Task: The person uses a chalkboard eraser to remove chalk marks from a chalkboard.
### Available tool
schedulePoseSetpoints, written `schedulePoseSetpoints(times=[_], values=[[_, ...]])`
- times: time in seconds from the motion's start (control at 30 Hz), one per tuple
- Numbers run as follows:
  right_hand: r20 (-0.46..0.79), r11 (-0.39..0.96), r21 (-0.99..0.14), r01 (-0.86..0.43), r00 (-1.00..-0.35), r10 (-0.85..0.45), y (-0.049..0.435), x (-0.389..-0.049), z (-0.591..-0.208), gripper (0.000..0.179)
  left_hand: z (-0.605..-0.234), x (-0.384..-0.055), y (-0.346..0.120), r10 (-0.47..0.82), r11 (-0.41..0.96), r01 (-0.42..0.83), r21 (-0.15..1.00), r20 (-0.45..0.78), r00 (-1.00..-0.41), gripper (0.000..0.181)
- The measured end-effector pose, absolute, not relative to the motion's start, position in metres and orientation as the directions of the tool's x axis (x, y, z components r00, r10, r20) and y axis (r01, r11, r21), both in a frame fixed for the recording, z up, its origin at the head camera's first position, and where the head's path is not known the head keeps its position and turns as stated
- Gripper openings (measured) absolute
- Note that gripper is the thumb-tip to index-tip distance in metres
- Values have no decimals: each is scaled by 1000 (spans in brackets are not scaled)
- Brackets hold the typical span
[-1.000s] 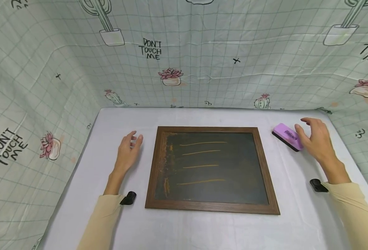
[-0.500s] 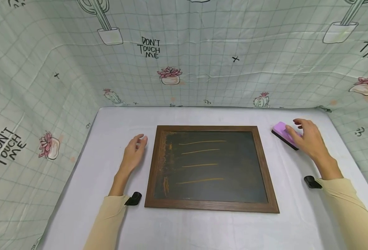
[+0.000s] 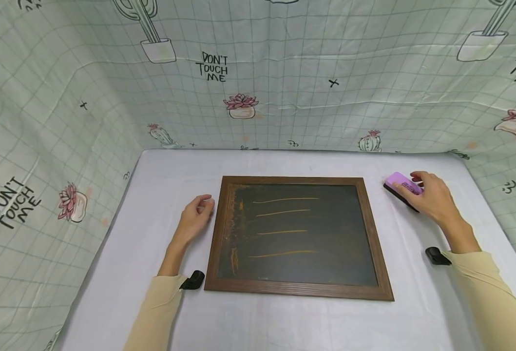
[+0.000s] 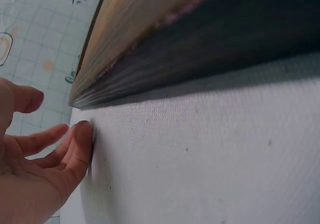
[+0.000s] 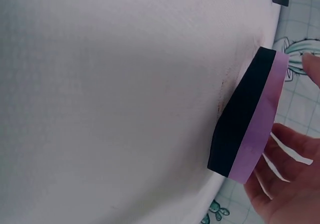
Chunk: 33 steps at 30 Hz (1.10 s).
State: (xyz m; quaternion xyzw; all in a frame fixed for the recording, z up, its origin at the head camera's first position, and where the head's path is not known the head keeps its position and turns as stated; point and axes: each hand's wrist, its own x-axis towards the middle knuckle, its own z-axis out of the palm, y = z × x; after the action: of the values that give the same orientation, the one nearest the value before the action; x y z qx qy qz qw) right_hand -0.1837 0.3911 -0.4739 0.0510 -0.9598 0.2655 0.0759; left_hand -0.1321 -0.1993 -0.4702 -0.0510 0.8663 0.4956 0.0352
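Note:
A purple chalkboard eraser [image 3: 398, 181] with a black felt base lies on the white table, right of the chalkboard [image 3: 341, 239]. My right hand [image 3: 435, 199] is around it from the right, partly covering it. In the right wrist view, the thumb is apart from the eraser [image 5: 255, 119], while the fingers are behind its purple side; whether they touch is unclear. The brown-framed chalkboard bears several yellow chalk lines [image 3: 281, 232] and smudges along its left side. Beside its left frame, my left hand [image 3: 195, 216] has loosely bent fingers and holds nothing.
A patterned cloth [image 3: 284, 73] with a grid and cactus prints rises behind the white table [image 3: 284, 321] and along both sides. A black wrist device [image 3: 193, 280] sits at the left cuff, another [image 3: 437, 256] at the right cuff.
My right hand has moved left over the eraser, its thumb now in front of it. My left hand has shifted right and slightly nearer, up to the chalkboard's left frame.

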Motion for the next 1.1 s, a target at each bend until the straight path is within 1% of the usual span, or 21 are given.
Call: schedulePoseSetpoints(times=[0.23,0.4,0.5,0.7,1.1], values=[[83,876,-474,-87,-995,-54,391,-182,-472,69,-471,-130,-196,-33,460,-144,876,-145,-989,35],[50,881,-466,-84,-996,-68,392,-180,-472,72,-471,-129,-196,16,461,-115,880,-138,-990,36],[52,882,-459,-107,-994,-93,393,-182,-471,72,-471,-128,-197,25,476,-104,873,-131,-991,36],[82,894,-419,-159,-987,-138,396,-182,-471,64,-473,-128,-199,20,500,-90,862,-115,-993,40],[128,900,-390,-194,-980,-155,396,-184,-471,65,-473,-130,-198,-35,482,-149,863,-151,-988,39]])
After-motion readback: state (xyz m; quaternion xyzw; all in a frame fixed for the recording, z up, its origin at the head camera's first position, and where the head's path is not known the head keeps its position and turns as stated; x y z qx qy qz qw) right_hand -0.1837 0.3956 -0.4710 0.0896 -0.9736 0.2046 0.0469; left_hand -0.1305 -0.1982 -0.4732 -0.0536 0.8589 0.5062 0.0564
